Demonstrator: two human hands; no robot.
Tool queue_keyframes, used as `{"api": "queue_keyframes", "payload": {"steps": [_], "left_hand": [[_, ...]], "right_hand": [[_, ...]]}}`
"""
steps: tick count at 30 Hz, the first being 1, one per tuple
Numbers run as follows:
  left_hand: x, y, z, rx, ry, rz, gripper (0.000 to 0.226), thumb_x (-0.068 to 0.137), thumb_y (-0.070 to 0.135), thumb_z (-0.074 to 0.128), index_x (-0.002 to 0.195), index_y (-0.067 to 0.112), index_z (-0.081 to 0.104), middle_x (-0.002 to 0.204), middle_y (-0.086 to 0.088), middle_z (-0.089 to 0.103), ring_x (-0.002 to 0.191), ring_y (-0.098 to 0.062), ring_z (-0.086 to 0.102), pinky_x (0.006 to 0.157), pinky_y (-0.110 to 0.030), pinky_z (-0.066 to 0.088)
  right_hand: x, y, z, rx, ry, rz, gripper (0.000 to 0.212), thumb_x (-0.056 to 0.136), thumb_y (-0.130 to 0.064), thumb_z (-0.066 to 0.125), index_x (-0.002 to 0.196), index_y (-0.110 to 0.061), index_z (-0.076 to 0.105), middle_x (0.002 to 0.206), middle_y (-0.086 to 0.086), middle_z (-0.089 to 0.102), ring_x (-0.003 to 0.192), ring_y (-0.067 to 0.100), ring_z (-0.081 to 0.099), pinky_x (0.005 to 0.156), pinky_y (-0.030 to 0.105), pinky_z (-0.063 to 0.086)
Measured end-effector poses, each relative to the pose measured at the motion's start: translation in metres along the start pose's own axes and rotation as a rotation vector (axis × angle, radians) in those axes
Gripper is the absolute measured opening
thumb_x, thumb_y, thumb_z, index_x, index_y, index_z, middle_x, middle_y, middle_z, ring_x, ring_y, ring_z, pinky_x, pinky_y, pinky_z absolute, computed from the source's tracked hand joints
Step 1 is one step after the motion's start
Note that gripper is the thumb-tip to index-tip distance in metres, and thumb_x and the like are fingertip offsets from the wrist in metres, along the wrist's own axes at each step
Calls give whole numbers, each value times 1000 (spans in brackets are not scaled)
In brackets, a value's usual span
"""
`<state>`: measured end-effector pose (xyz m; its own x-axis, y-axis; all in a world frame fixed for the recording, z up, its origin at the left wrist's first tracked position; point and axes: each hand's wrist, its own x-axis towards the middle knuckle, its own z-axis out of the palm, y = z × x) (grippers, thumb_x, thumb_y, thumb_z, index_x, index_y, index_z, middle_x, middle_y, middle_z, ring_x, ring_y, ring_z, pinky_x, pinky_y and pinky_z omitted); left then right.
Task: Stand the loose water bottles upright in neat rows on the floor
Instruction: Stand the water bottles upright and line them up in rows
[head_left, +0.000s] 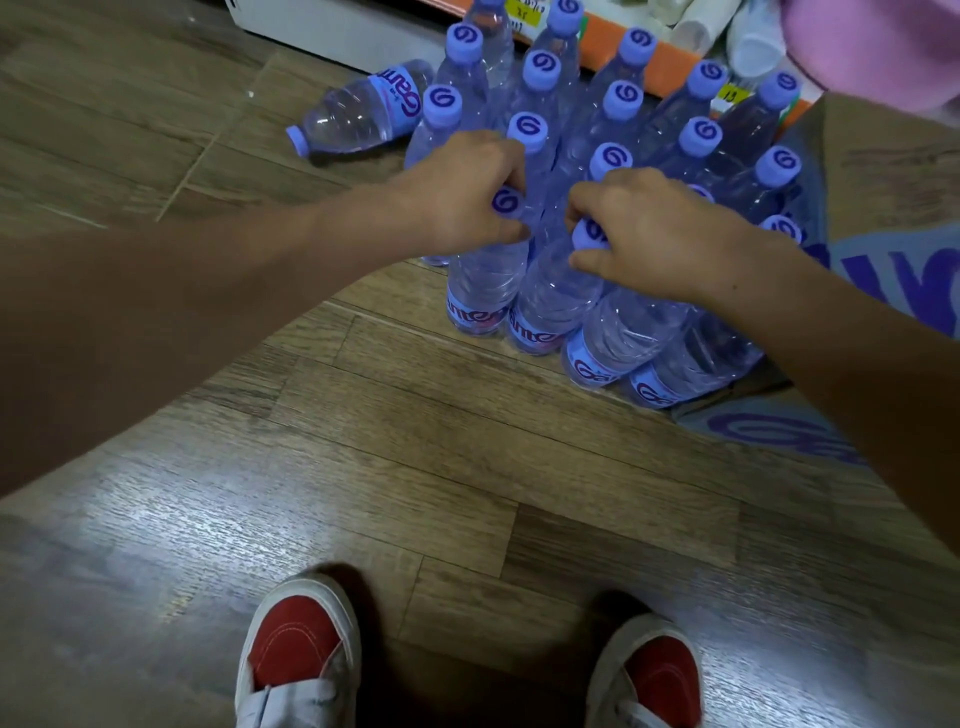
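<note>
Both hands are down on the front row of the bottle block. Left hand (462, 195) has fingers and thumb curled round the cap and neck of the front-left bottle (480, 291), which stands upright on the wood floor (363, 467) at about 12 o'clock from the red shoes (298, 654). Right hand (654, 236) pinches the cap of the next bottle (550, 306), thumb under the cap, fingers over it; that bottle is also upright and touches the left one on its 3 o'clock side.

Two more front-row bottles (618, 338) run on toward 4 o'clock, partly under the right forearm, labels facing the camera. Behind them, toward 12 o'clock, the standing bottles (618, 104) are packed in rows, purple caps up, bodies touching (exact count unclear, some caps are hidden by the hands).

One loose bottle (358, 111) lies on its side on the floor at 10 o'clock of the block, cap pointing to 8 o'clock, its base near the back-left upright bottle; contact there cannot be told.

Flattened printed cardboard (883, 270) lies at 3 o'clock of the block, under its right edge. An orange shelf edge (670, 65) with yellow price tags sits at 12 o'clock behind the rows. White box (337, 23) at 11 o'clock.
</note>
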<state>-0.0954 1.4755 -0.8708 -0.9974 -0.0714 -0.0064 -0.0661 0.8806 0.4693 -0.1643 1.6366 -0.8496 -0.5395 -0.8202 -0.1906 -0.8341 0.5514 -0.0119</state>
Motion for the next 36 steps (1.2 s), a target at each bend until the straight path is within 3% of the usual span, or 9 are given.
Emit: {"api": "queue_keyframes", "payload": {"steps": [11, 14, 16, 19, 23, 25, 28, 34, 36], "left_hand": [[6, -12, 1, -16, -30, -6, 38, 78, 29, 68, 104, 5, 54, 112, -15, 57, 101, -24, 51, 71, -21, 28], [8, -18, -11, -89, -189, -7, 45, 80, 35, 67, 116, 13, 54, 109, -5, 58, 81, -11, 53, 63, -14, 31], [9, -31, -25, -289, -384, -87, 45, 81, 39, 65, 122, 26, 53, 105, 5, 57, 75, -1, 54, 69, -8, 40], [9, -68, -39, -551, -470, -222, 9, 87, 28, 60, 92, 24, 65, 81, 12, 68, 73, -4, 61, 71, -22, 47], [6, -130, -32, -597, -194, -444, 12, 78, 23, 59, 68, 19, 58, 65, 3, 65, 47, 5, 57, 56, -23, 43], [9, -153, -24, -437, -1, -519, 12, 75, 27, 61, 74, 15, 62, 72, -6, 63, 57, 0, 60, 64, -26, 43], [23, -175, -14, -235, 155, -609, 27, 83, 22, 60, 108, 11, 63, 105, -14, 68, 100, -25, 63, 82, -29, 45], [58, -215, -9, -151, 114, -700, 65, 87, 24, 57, 141, 5, 27, 147, -23, 29, 134, -37, 33, 109, -42, 31], [64, -242, 7, -139, 43, -736, 76, 78, 42, 58, 142, 13, 27, 143, -22, 34, 131, -40, 38, 110, -47, 34]], "right_hand": [[0, 0, -2, 52, -26, 6, 30, 87, -29, 57, 110, -11, 51, 95, 10, 47, 90, 38, 55, 68, 40, 45], [-7, -1, 0, 113, -8, 6, 26, 88, -28, 54, 109, -14, 50, 99, 8, 47, 91, 35, 55, 71, 40, 46], [-10, -3, 6, 133, 24, 15, 24, 87, -26, 53, 109, -14, 50, 101, 7, 49, 92, 31, 54, 69, 37, 42], [-6, -4, 20, 139, 118, 17, 21, 83, -22, 60, 99, -9, 57, 97, 10, 56, 89, 32, 56, 68, 31, 37], [6, -10, 24, 245, 295, 32, 29, 80, -35, 57, 97, -11, 60, 94, 5, 61, 86, 19, 55, 70, 27, 38], [17, -19, 18, 295, 361, 21, 40, 82, -43, 47, 105, -13, 58, 101, 4, 61, 91, 11, 47, 74, 26, 38], [42, -35, 8, 265, 355, -31, 48, 85, -48, 39, 116, -16, 57, 111, 4, 62, 101, 17, 50, 81, 33, 42], [82, -46, 3, 81, 247, -29, 50, 85, -47, 39, 123, -20, 55, 123, 7, 62, 112, 29, 60, 91, 43, 49], [85, -45, 3, 110, 210, -30, 51, 85, -47, 37, 127, -21, 50, 125, 5, 61, 115, 27, 58, 93, 44, 48]]}}
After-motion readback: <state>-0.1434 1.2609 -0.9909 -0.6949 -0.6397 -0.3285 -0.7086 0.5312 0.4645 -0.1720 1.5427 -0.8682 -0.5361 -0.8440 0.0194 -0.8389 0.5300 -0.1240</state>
